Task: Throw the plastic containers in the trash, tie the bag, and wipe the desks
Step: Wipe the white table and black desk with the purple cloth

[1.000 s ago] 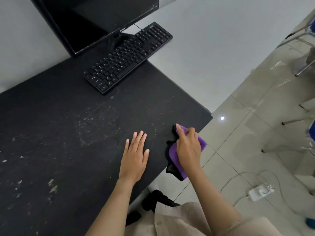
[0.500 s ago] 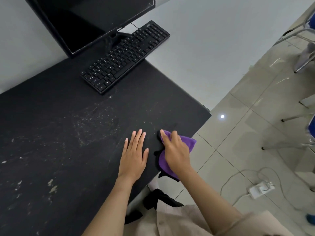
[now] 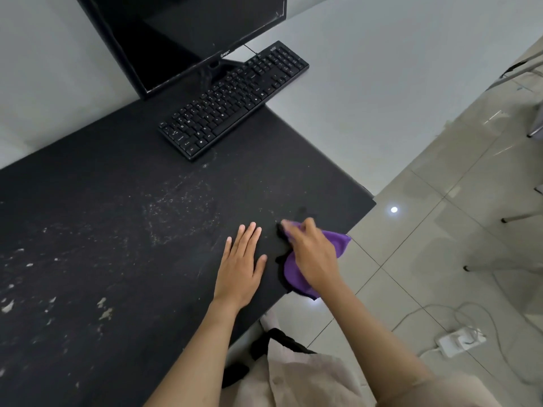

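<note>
A black desk [image 3: 123, 236] fills the left and middle of the head view, speckled with pale dust and scuffs. My right hand [image 3: 311, 254] presses a purple cloth [image 3: 293, 277] onto the desk near its right front corner; part of the cloth hangs past the edge. My left hand [image 3: 244, 265] lies flat on the desk just left of the cloth, fingers apart, holding nothing. No plastic containers or trash bag are in view.
A black keyboard [image 3: 235, 101] and a black monitor [image 3: 191, 33] stand at the back of the desk. A white power strip [image 3: 458, 342] with cables lies on the tiled floor at the right. Chair legs [image 3: 517, 215] stand further right.
My right hand has slid the purple cloth leftward along the desk's front edge toward my left hand, which stays flat in place. The camera has shifted slightly.
</note>
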